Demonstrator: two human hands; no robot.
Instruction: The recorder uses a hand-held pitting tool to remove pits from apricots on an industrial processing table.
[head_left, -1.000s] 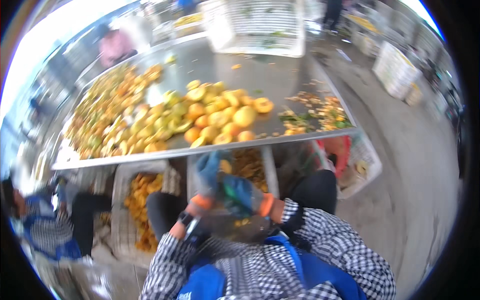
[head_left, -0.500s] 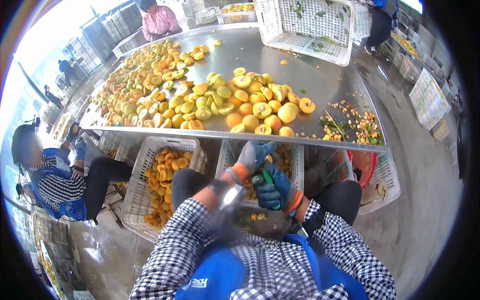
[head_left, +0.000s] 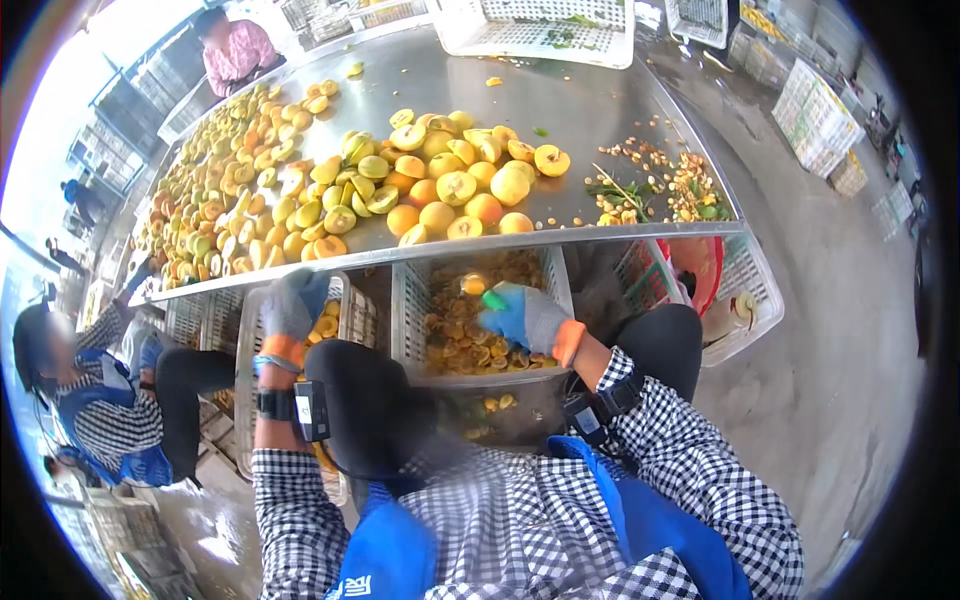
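My left hand [head_left: 292,312], gloved in grey and blue, is blurred at the steel table's front edge, over the left crate [head_left: 357,318] of orange fruit halves; its fingers are smeared. My right hand [head_left: 525,322] is closed on a small green-handled tool [head_left: 494,300] above the middle crate [head_left: 405,320] of browner fruit pieces. A blurred yellow fruit piece [head_left: 473,284] is just beyond the tool. On the steel table [head_left: 560,100] lie piles of yellow apricot-like fruit [head_left: 455,186], whole and halved, with scattered pits [head_left: 700,185] and leaves at the right.
A co-worker [head_left: 110,420] sits at my left; another person [head_left: 235,55] is across the table. A white crate [head_left: 535,30] stands on the far edge. A red container [head_left: 705,275] in a crate is under the table's right end. Stacked crates [head_left: 810,120] stand farther right.
My hands, together half a second ago, have separated: the left moved left to the table edge, blurred; the right, still holding the green tool, moved up slightly over the middle crate. The view shifted.
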